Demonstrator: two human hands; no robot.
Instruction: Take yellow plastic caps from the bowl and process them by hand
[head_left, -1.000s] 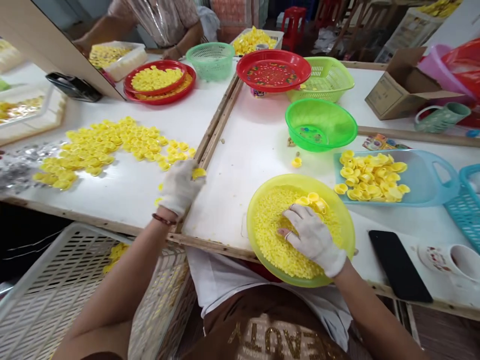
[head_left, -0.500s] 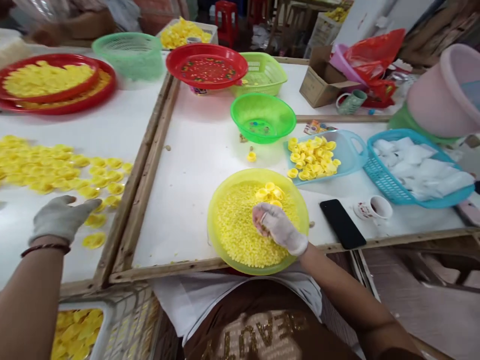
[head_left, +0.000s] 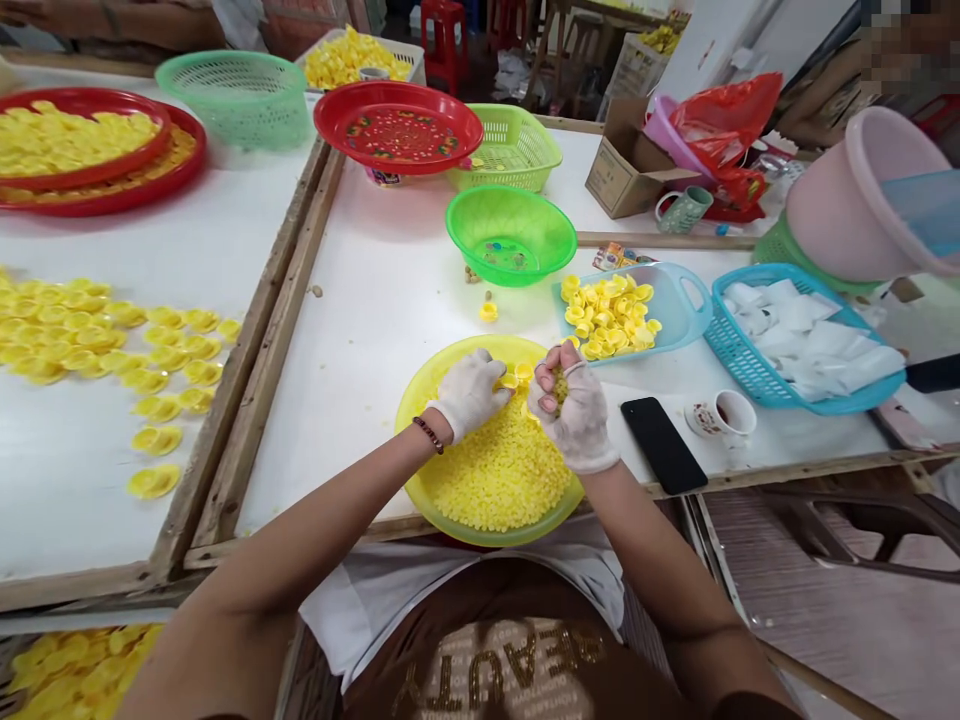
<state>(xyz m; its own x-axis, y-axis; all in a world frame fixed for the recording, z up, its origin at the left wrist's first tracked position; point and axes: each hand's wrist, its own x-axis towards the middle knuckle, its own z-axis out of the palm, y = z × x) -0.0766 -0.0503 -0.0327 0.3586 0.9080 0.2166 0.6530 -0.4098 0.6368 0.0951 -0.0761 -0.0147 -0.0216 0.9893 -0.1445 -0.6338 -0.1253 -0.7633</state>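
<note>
A yellow bowl (head_left: 420,480) full of small yellow pellets (head_left: 502,480) stands at the table's front edge. My left hand (head_left: 474,390), in a pale glove with bare fingertips, is over the bowl, its fingers closed at some yellow cups (head_left: 523,372) lying on the pellets; what it pinches is too small to tell. Over the bowl's right side my right hand (head_left: 576,405), also gloved, is turned up and curled around a clump of small yellowish pellets (head_left: 559,388). On the left table, joined yellow cup pieces (head_left: 154,482) lie in rows.
Behind the bowl are a green basin (head_left: 511,235) and a blue tray (head_left: 675,320) of yellow cups. To the right lie a black phone (head_left: 664,445), a cup (head_left: 735,415) and a blue basket (head_left: 810,400) of white pieces. A wooden rail (head_left: 262,310) divides the tables.
My left hand has moved right, from the cup pieces on the left table to the bowl. My right hand has lifted from the pellets and turned up. The view has shifted slightly.
</note>
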